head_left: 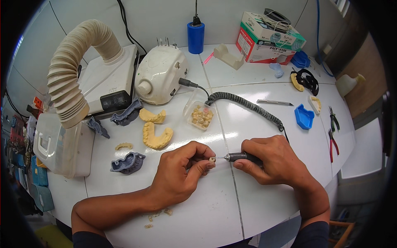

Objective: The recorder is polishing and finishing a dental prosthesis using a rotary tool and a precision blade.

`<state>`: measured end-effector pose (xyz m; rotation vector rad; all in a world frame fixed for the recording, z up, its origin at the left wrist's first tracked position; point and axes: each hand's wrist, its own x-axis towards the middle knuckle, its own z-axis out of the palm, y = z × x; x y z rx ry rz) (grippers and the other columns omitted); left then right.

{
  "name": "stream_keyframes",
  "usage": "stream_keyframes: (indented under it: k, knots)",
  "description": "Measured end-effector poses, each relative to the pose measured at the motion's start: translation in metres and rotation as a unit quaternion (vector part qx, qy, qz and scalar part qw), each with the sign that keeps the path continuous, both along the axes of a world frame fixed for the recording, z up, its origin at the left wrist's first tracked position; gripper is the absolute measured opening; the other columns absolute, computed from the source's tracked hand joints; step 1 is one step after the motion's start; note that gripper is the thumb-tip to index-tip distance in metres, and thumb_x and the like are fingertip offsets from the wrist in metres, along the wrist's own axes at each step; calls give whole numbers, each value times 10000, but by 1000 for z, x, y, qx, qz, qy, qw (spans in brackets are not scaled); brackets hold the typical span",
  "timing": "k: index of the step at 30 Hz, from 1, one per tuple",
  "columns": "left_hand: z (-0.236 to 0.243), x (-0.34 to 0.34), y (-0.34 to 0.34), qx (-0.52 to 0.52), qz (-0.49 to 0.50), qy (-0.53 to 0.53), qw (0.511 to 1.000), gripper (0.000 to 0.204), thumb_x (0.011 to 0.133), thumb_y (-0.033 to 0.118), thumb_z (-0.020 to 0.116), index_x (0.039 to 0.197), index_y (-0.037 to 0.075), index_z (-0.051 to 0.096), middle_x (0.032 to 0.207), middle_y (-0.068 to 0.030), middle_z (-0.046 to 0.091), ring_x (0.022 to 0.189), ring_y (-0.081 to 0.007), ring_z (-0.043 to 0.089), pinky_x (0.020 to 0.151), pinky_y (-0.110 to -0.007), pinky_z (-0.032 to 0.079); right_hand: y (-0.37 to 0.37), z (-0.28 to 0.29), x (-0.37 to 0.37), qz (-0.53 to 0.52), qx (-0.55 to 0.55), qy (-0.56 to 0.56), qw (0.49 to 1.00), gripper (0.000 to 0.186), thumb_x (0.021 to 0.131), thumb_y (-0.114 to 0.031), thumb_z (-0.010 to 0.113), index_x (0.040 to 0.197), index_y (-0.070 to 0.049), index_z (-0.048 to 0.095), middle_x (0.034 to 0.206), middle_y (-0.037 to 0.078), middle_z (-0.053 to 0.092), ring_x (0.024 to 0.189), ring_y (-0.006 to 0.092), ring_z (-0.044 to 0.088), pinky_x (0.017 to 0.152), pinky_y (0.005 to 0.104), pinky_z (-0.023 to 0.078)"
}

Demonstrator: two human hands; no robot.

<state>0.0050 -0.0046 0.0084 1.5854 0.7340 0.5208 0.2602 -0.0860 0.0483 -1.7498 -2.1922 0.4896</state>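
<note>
Between thumb and fingers, my left hand (180, 171) pinches a small cream dental crown (212, 159) above the white table. My right hand (275, 159) is wrapped round a black rotary handpiece (244, 156). Its thin metal bit points left and meets the crown; whether it touches the inside or only the edge is too small to tell. From the handpiece a coiled black cord (248, 106) runs back to a white control unit (159, 74) with a knob. Beyond my hands stands a clear plastic box (199, 115) of small tooth-coloured pieces.
Yellow dental casts (157, 136) and grey moulds (128, 163) lie left of my hands. A ribbed suction hose (68, 78) arches over a lidded plastic case (62, 144). Rightward are a blue mould (304, 117), a scalpel-like knife (275, 102) and red-handled pliers (333, 146). Cartons (264, 41) stand behind.
</note>
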Motion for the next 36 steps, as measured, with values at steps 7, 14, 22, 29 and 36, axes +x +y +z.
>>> stream_keyframes:
  k: [7,14,22,29,36]
  knots:
    - [0,0,0,6,0,4,1000,111,1057,-22,675,1161,-57,658,1002,-93,758,879,-92,722,787,-238,599,0,-1,-1,1,4,0,1000,490,1047,-512,693,844,-68,659,674,118,656,563,353,632,559,470,460]
    - [0,-1,0,10,0,8,1000,106,1055,-24,675,1155,-57,664,989,-89,762,872,-91,721,782,-236,596,0,0,-1,5,3,-5,1000,480,1041,-506,702,843,-71,665,663,113,649,559,347,628,557,467,456]
    - [0,-1,0,4,-2,9,1000,101,1056,-22,674,1151,-54,665,990,-90,763,874,-93,722,782,-238,599,0,2,-1,7,-1,-1,1000,457,1038,-484,711,843,-72,669,660,111,647,564,344,631,559,468,454]
    - [0,0,1,10,-1,10,1000,102,1059,-18,671,1154,-56,665,994,-88,763,879,-93,725,784,-243,605,1,1,-1,2,-1,1,1000,456,1040,-487,709,859,-71,672,682,113,659,572,346,635,561,470,455]
    - [0,2,1,6,-8,6,1000,102,1057,-23,669,1154,-52,664,999,-90,763,893,-98,733,786,-241,611,-3,3,2,1,10,-5,1000,467,1046,-496,698,863,-68,667,674,112,641,580,359,635,568,484,455]
